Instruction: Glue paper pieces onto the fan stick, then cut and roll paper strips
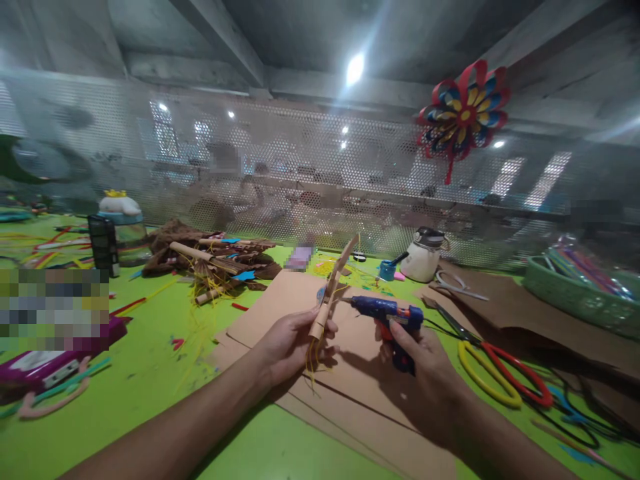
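My left hand (295,343) is closed around a rolled brown paper craft piece (321,321) that tilts upward. Thin yellow strands dangle from its lower end, and a flat brown strip rises at the top. In my right hand (417,350) is a blue glue gun (383,308), gripped by its handle. The nozzle points left, close to the paper piece; whether it touches cannot be made out. Both hands are above flat sheets of brown paper (380,407) on the green table (225,437).
Scissors (493,373) with red and yellow handles lie at right, near a black cord. A green basket (575,297) stands behind them. Paper rolls (193,252) and yellow strands are heaped at the left back. A white jar (423,259) stands at the back, before a perforated screen (300,160).
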Tool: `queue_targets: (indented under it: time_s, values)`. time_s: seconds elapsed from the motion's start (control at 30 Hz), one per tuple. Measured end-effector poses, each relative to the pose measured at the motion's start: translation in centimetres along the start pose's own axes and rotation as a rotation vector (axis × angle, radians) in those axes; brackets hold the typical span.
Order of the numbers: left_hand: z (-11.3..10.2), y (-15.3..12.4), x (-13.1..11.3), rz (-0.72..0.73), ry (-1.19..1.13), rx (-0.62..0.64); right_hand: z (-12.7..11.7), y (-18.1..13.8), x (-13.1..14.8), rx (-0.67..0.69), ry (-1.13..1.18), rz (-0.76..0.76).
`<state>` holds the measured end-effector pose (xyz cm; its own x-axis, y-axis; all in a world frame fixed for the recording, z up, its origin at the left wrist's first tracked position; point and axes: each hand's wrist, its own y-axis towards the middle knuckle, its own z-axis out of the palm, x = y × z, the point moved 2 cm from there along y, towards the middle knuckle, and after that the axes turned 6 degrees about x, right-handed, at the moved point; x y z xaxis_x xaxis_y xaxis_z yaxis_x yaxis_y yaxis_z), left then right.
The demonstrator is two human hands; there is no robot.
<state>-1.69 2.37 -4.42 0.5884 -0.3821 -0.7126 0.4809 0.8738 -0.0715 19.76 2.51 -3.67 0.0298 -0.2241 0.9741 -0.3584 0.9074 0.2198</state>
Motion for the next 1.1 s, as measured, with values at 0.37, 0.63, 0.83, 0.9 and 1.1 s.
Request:
queue_targets:
  time_s: [0.37, 0.63, 0.83, 0.9, 1.1]
  values:
    - [-0.1, 0.1, 0.1, 0.063, 0.04, 0.006, -3.1, 2.7, -1.3, -0.313, -0.184, 0.004]
    - [0.2, 0.0, 0.1, 0.11, 0.065, 0.076, -5.2, 6.8, -2.2, -0.307, -0.873, -0.201]
    - [0.6, -0.2, -0.1, 0.117, 0.059, 0.089, -5.6, 7.2, -4.6, -0.04, -1.185, -0.197]
    - [0.7, -0.3, 0.0, 0.123, 0.076, 0.089, -5.7, 6.7, -4.2, -0.005, -1.174, -0.193]
    - [1.1, -0.3, 0.5, 0.11, 0.195, 0.11, -2.7, 4.3, 1.8, -0.089, -0.818, -0.363]
